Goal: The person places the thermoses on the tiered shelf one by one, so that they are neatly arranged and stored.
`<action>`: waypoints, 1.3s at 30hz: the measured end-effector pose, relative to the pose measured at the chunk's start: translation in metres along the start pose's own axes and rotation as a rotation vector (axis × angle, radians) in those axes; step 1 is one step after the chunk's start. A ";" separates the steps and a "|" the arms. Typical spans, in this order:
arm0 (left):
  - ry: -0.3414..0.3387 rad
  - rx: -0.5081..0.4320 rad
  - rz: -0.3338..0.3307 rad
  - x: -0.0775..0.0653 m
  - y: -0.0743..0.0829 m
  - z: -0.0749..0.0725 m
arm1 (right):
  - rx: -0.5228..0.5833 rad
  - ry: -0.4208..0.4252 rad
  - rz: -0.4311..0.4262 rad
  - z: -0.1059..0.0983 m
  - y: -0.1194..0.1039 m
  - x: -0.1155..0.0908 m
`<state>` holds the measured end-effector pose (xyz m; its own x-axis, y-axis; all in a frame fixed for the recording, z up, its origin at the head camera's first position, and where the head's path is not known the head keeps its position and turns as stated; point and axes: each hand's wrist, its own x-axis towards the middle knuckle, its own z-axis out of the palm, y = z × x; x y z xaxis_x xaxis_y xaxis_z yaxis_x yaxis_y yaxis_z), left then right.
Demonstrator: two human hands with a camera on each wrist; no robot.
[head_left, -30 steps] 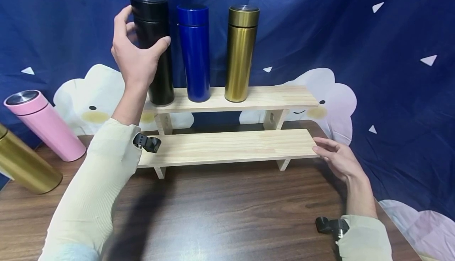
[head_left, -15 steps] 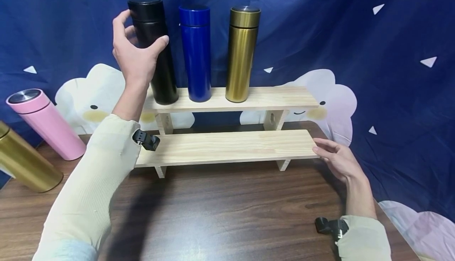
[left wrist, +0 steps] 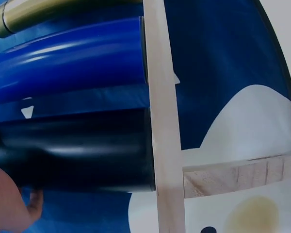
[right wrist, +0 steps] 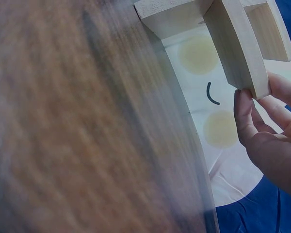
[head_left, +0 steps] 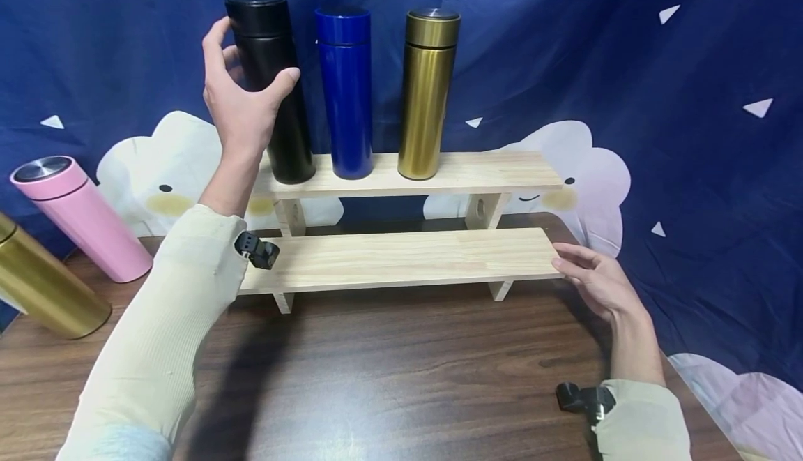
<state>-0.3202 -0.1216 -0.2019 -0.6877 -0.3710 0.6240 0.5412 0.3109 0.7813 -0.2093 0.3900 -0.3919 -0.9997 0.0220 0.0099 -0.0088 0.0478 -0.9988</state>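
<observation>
My left hand (head_left: 241, 109) grips a black thermos bottle (head_left: 290, 137) near its upper part, thumb on the right side and fingers round the left. The bottle's base meets the left part of the upper wooden shelf (head_left: 489, 171); in the left wrist view the black bottle (left wrist: 87, 150) touches the board. A blue thermos (head_left: 346, 98) and a gold thermos (head_left: 429, 105) stand to its right. My right hand (head_left: 602, 283) pinches the right end of the lower shelf board (head_left: 401, 259); in the right wrist view, thumb and fingers lie on opposite faces of the board (right wrist: 240, 53).
At the left of the brown table (head_left: 401, 370) a pink thermos (head_left: 94, 227) and a second gold thermos (head_left: 50, 286) stand. Behind the shelf hangs a dark blue cloth (head_left: 690, 168) with cloud faces. The left end of the shelf unit is hidden by my left arm.
Over the first half second the black bottle's base shifted slightly right, towards the blue one, with my left hand still gripping it. Since then little differs. My right hand has stayed on the board.
</observation>
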 end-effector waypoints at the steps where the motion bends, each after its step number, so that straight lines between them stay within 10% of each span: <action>1: -0.001 -0.002 0.002 0.000 0.000 0.000 | 0.002 0.000 -0.002 0.000 0.000 0.000; 22: -0.018 0.115 0.001 -0.009 -0.015 -0.026 | 0.033 -0.014 0.012 -0.001 0.000 -0.001; 39: 0.097 0.477 0.108 -0.027 -0.032 -0.066 | 0.010 -0.005 0.014 0.000 0.000 0.000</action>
<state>-0.2876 -0.1795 -0.2429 -0.5794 -0.3868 0.7174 0.3099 0.7096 0.6328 -0.2091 0.3897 -0.3922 -0.9998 0.0176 -0.0044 0.0050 0.0374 -0.9993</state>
